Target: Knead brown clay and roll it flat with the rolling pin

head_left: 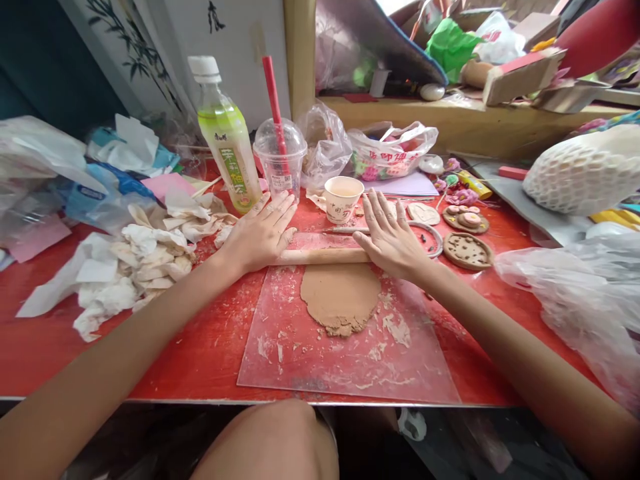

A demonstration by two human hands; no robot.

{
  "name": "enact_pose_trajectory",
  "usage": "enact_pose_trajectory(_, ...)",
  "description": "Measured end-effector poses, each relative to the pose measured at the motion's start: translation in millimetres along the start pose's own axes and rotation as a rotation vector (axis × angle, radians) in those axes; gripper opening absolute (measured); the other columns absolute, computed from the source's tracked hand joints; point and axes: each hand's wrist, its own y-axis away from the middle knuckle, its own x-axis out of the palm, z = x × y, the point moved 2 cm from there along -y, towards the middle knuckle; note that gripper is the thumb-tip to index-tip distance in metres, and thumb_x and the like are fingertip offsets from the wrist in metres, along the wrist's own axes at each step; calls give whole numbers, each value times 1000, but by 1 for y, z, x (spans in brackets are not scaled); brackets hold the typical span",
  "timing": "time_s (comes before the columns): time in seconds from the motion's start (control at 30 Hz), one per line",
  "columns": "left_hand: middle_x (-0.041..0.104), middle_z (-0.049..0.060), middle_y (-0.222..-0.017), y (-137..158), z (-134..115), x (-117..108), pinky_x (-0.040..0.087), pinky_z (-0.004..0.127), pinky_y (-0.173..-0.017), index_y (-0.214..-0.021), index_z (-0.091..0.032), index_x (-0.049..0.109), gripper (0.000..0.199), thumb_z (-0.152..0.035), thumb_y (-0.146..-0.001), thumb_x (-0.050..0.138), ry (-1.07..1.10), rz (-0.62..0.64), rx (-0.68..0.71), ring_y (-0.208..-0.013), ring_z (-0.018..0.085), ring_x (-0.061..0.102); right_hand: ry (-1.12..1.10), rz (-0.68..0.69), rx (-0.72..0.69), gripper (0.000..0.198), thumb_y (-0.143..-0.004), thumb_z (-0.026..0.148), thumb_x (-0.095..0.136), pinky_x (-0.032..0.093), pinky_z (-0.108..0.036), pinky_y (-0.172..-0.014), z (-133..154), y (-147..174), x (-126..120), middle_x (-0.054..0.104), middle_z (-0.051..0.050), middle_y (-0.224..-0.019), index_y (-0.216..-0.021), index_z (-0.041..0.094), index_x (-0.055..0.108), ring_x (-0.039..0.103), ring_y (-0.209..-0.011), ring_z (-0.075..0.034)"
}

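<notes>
A wooden rolling pin lies crosswise over the far edge of a flattened slab of brown clay. The slab is roughly oval, with a cracked near edge, and rests on a clear sheet smeared with clay bits. My left hand lies flat on the pin's left end, fingers stretched forward. On the right end rests my right hand, palm down with its fingers spread. Neither hand is wrapped around the pin. Just beyond the pin stands a paper cup holding cloudy liquid.
A green drink bottle and a plastic cup with a red straw stand behind my left hand. Crumpled tissues pile up at left. Decorated clay discs lie at right, near a plastic bag. The red table's front edge is close.
</notes>
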Motion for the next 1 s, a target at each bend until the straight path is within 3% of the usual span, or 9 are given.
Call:
enact_pose_trajectory(0.23, 25, 13, -149, 10, -9, -5, 11, 43, -114, -139, -4, 30, 53, -29, -94, 22, -9, -1, -31, -139, 22, 16, 1, -54, -44, 70, -92, 52, 13, 5, -55, -111, 8, 11, -9, -12, -5, -152, -138, 20, -30, 1, -140, -25)
enact_pose_trajectory(0.37, 30, 16, -146, 38, -31, -6, 17, 43, -113, -137, -2, 34, 53, -31, -94, 23, 4, 56, -65, -137, 24, 23, 13, 65, -115, 73, -92, 53, 18, 11, -50, -113, 21, 43, -17, 2, -9, -153, -142, 17, -22, 4, -140, -22)
enact_pose_trajectory(0.5, 30, 14, -146, 76, -57, -12, 21, 42, -112, -139, -4, 31, 52, -32, -95, 25, 27, 89, -47, -136, 24, 25, 2, 108, -176, 83, -89, 58, 27, 17, -47, -113, 37, 91, -29, 3, -13, -153, -145, 10, -12, 2, -140, -25)
enact_pose_trajectory(0.57, 27, 9, -148, 96, -68, -19, 23, 40, -112, -143, -11, 25, 51, -30, -95, 27, 46, 113, -7, -137, 22, 25, -15, 142, -202, 81, -90, 55, 29, 20, -49, -111, 45, 115, -36, 6, -13, -152, -145, 10, -10, 5, -140, -26)
enact_pose_trajectory(0.7, 21, 7, -150, 126, -81, -35, 30, 41, -107, -145, -18, -4, 62, -31, -95, 30, 80, 168, 74, -137, 23, 25, -100, 264, -273, 75, -91, 51, 27, 26, -49, -110, 52, 145, -53, 11, -11, -152, -146, 12, -7, 9, -140, -25)
enact_pose_trajectory(0.77, 19, 9, -150, 128, -80, -39, 31, 40, -106, -145, -18, -8, 63, -34, -96, 28, 109, 210, 81, -137, 23, 25, -122, 299, -290, 73, -92, 49, 26, 26, -48, -109, 51, 145, -57, 11, -10, -151, -145, 14, -9, 10, -139, -24)
enact_pose_trajectory(0.87, 19, 10, -150, 113, -71, -35, 27, 39, -109, -146, -16, 6, 58, -39, -96, 25, 160, 244, 48, -138, 22, 22, -94, 248, -278, 74, -92, 50, 26, 25, -50, -109, 46, 127, -53, 12, -12, -151, -144, 15, -13, 10, -139, -25)
enact_pose_trajectory(1.0, 22, 14, -149, 76, -50, -18, 20, 40, -112, -143, -9, 20, 60, -45, -95, 21, 130, 163, -62, -139, 23, 19, -25, 138, -204, 74, -92, 51, 25, 21, -51, -110, 37, 87, -35, 13, -16, -150, -144, 11, -10, 8, -139, -26)
